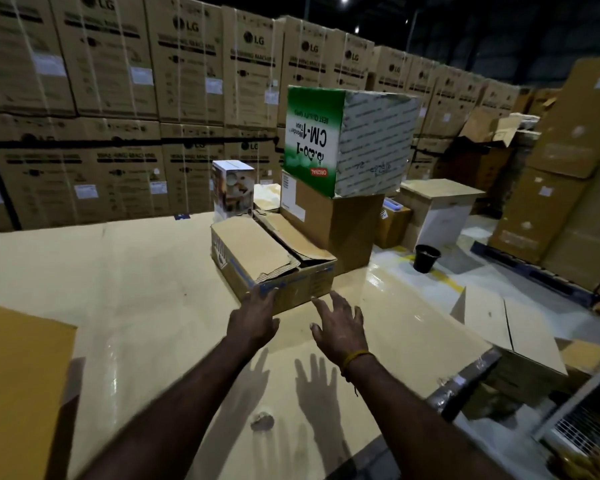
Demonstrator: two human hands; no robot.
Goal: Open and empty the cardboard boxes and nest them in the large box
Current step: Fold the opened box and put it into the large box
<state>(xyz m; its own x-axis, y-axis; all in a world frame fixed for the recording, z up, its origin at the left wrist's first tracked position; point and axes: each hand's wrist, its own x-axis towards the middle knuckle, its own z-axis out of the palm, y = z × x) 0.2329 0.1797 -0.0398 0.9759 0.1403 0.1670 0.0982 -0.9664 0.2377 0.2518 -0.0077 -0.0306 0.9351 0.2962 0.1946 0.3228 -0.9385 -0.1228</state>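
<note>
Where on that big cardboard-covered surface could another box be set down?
Bare room lies left of the low open box, reaching toward the stacked cartons, and nearer, below both hands. Crowded: behind it, the small printed box, brown box and green-and-white box cluster.

2 hands (253,318), 4 boxes (274,261), 1 bucket (427,258).

Low box (274,259) on table (136,306); behind it, printed box (347,140) atop plain box (329,223).
</note>
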